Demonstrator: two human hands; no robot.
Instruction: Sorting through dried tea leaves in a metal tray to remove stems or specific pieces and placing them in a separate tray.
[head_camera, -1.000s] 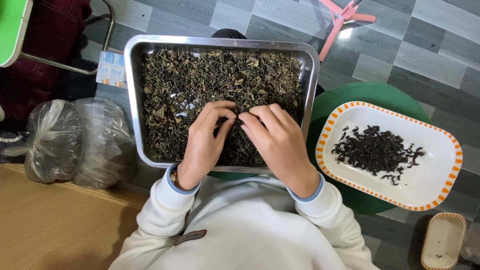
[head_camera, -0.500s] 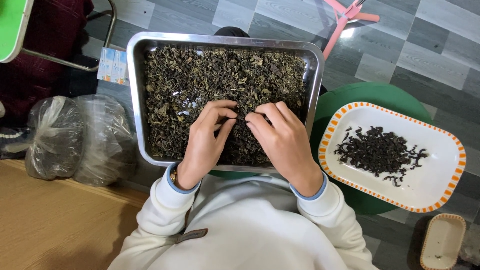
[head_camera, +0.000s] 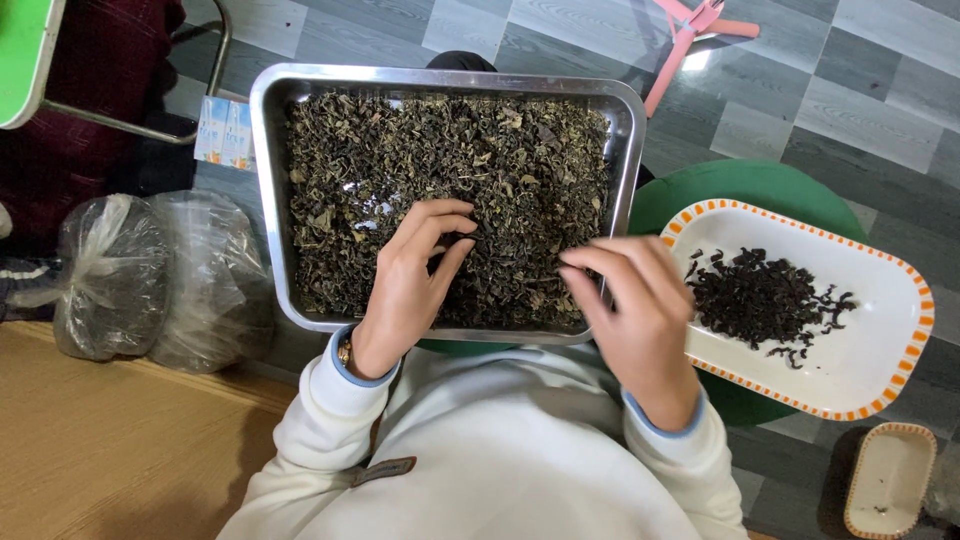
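From my remote view, my left hand (head_camera: 410, 290) rests with loosely curled fingers in the steel tray (head_camera: 268, 200) full of dried leaves (head_camera: 500, 170). My right hand (head_camera: 640, 320), fingertips bunched in a pinch whose contents I cannot tell, hovers between the tray and the orange-rimmed white dish (head_camera: 860, 360) holding darker sorted leaves (head_camera: 760, 295).

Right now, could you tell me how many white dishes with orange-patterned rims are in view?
2: a large dish holding dark leaves, right of the metal tray; a small dish at the bottom right corner.

Right hand (head_camera: 640, 310) motion-blurred, pinch unclear; small dish (head_camera: 888, 480) cut by bottom edge.
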